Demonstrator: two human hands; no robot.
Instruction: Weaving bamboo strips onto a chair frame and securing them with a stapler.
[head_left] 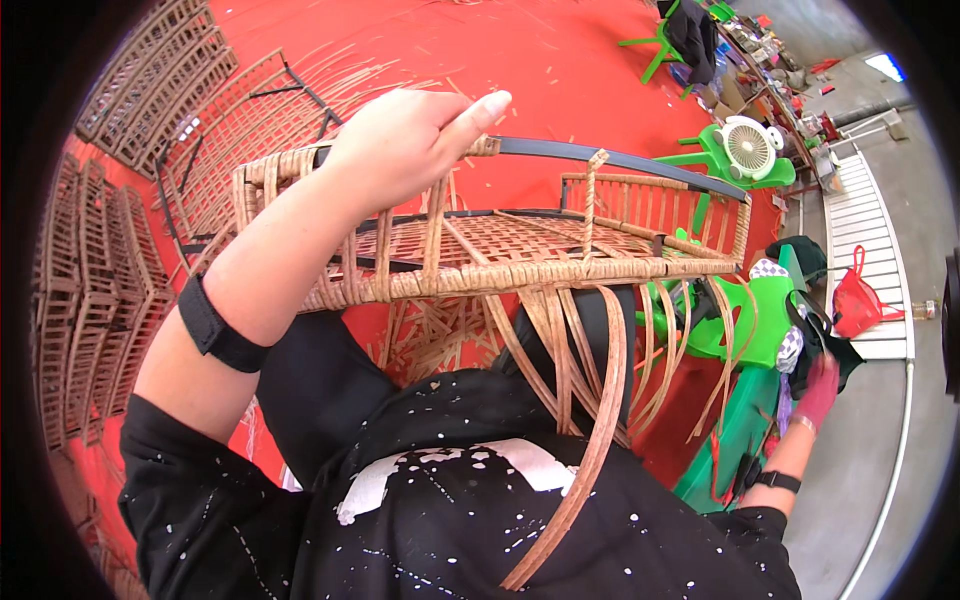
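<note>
My left hand [400,145] grips the top rail of a half-woven rattan basket [520,250] with a dark metal frame, holding it up in front of me above my lap. Loose rattan strips [585,400] hang from its front edge down over my black spattered shirt. My right hand [820,388] is far off to the right, down by a green plastic stool [750,320], touching dark things lying on it; whether it holds anything is unclear. A black band sits on each wrist.
Stacks of finished woven trays [90,300] and bare frames [240,130] lie on the red floor mat at left. Green plastic chairs [660,45], a small white fan [748,147], a red bag [855,300] and a cluttered bench stand at right.
</note>
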